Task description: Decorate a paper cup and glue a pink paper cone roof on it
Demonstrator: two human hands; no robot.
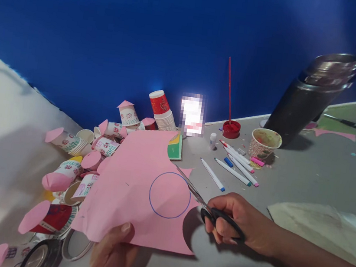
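Note:
A sheet of pink paper [134, 167] with curved bites out of its right side is held up over the table. My left hand [115, 248] pinches its lower edge, thumb on top and fingers underneath. A blue circle is drawn on the sheet's right part. My right hand [232, 219] grips black-handled scissors [194, 192], fingers through the loops. The blades lie at the paper's right edge, over the upper right of the circle. How far the blades are apart is hard to tell.
Decorated paper cups [61, 175] with pink paper tops crowd the left. Stacked cups [164, 112] stand by the blue wall. Several felt-tip pens [232, 171], a stained paper cup [265, 144], a red paint pot [231, 129] and a dark flask [303, 102] are beyond my right hand. A knife [350, 123] lies far right.

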